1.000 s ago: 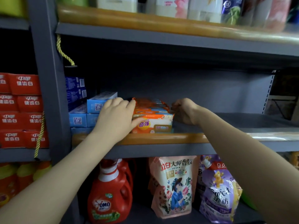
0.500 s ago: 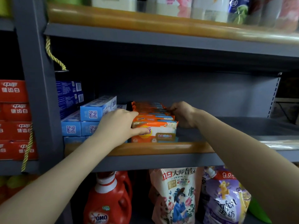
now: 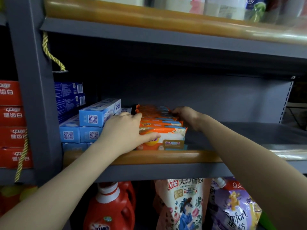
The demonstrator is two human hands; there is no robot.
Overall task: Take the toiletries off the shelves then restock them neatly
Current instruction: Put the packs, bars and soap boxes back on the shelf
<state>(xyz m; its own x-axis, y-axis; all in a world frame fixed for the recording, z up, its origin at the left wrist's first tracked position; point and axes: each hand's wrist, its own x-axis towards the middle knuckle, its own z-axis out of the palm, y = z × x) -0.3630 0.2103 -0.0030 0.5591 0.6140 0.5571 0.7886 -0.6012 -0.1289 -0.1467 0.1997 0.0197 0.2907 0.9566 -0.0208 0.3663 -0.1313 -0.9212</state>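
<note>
Fingers of the left hand (image 3: 123, 131) curl over the left end of a row of orange soap packs (image 3: 163, 128), the thumb lying across the front face of the nearest pack. Opposite it, the right hand (image 3: 186, 116) reaches to the far right side of the same row, its fingers bent onto the rear packs; how tightly they close there I cannot tell. The packs stand in a line running front to back on the middle shelf (image 3: 166, 156), just behind its wooden lip. Touching the row on the left, light blue toothpaste boxes (image 3: 93, 123) lie stacked. On the shelf below stand a red detergent bottle (image 3: 111, 209), a floral refill pouch (image 3: 184, 205) and a purple softener pouch (image 3: 232, 208).
</note>
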